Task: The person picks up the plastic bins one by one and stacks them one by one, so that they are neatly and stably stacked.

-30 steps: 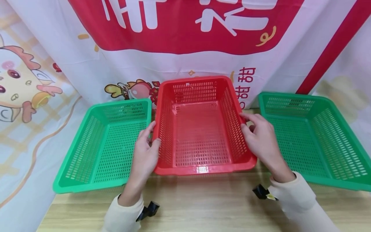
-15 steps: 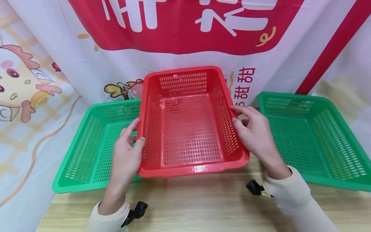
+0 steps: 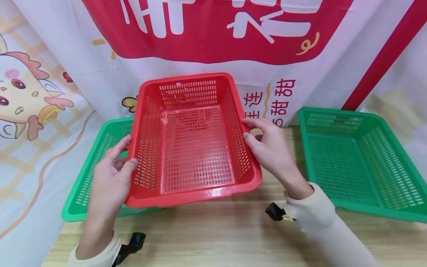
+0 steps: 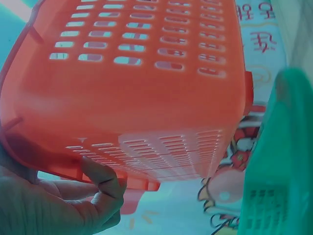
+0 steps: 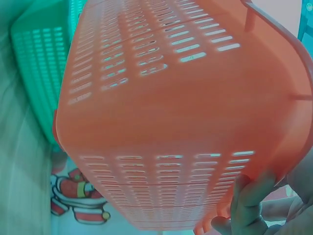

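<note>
Both hands hold a red perforated plastic basket [image 3: 197, 148] by its two long side rims, and nothing lies inside it. My left hand [image 3: 111, 181] grips the left rim, thumb on top and fingers curled beneath, as the left wrist view shows with the hand [image 4: 73, 200] under the rim. At the right rim my right hand [image 3: 270, 150] grips likewise. The basket is lifted and tilted, overlapping the left green basket [image 3: 75, 215] in the head view. That green basket is partly hidden behind it.
A second green basket [image 3: 347, 167] stands on the right of the wooden table [image 3: 213, 237]. Behind the table hangs a printed white and red cloth [image 3: 213, 40]; a cartoon-patterned cloth [image 3: 30, 155] lines the left side.
Both hands have carried the red basket leftward and raised it, from between the green baskets to over the left one. The green baskets have stayed in place.
</note>
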Motion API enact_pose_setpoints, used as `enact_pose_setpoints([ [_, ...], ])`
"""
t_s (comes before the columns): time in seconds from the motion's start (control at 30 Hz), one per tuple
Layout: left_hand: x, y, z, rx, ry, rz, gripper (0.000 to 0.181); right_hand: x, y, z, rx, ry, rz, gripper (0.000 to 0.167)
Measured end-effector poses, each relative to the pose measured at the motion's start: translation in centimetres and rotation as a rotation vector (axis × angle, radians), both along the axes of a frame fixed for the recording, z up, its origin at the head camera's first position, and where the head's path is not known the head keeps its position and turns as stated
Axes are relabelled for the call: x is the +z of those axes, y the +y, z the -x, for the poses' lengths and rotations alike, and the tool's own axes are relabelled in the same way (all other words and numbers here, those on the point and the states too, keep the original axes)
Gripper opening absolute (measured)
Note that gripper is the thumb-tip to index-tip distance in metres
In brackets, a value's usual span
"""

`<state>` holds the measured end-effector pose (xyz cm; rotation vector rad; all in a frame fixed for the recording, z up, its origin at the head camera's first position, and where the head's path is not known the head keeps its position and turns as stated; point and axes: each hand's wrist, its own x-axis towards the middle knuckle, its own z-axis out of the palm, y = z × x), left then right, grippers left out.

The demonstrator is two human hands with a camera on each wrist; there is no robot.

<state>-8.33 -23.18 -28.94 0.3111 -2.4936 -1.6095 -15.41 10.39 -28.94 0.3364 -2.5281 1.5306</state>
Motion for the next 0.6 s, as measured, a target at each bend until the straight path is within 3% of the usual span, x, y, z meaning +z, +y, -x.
enact_pose_setpoints([
  [0.03, 0.1, 0.7, -0.1, 0.018, 0.0, 0.013, 0.062, -0.4, 0.6, 0.6, 0.025, -0.004, 0.021, 0.038],
  [0.27, 0.5, -2.5, -0.3, 0.018, 0.002, -0.015, 0.06, -0.5, -1.9, 0.8, 0.081, 0.009, 0.086, 0.04],
  [0.43, 0.6, -4.7, -0.4, 0.061, -0.05, 0.071, 0.059, -0.6, -3.9, 1.0, 0.099, 0.044, 0.071, 0.04],
  [0.6, 0.3, -7.0, -0.5, 0.051, 0.03, -0.116, 0.06, -0.5, -5.9, 1.1, 0.118, 0.053, 0.049, 0.039],
])
